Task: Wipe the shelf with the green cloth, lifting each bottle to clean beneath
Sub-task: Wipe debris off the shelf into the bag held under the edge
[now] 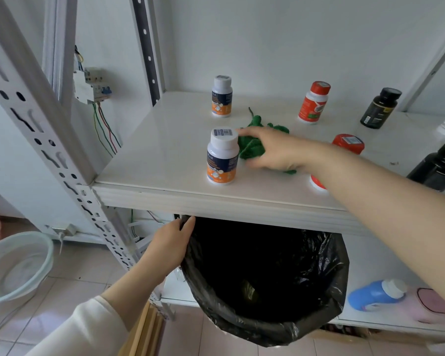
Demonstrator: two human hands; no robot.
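The right hand (275, 150) lies mid-frame, fingers stretched flat over the green cloth (251, 150), pressing on it rather than clutching it. Motion blur hides the thumb. The cloth is bunched on the shelf (165, 150) under and just ahead of the palm. Its long axis runs from lower right toward the upper centre of the frame.

Just left of the fingertips stands the near white bottle (222, 158), upright and touching or almost touching the cloth. It looks like the next bottle to lift, and the right hand is by far the nearer.

The left hand (170, 247), lower centre, curls round the rim of a black-bagged bin (267, 327) below the shelf's front edge. A red bottle (348, 143) shows partly behind the right forearm.
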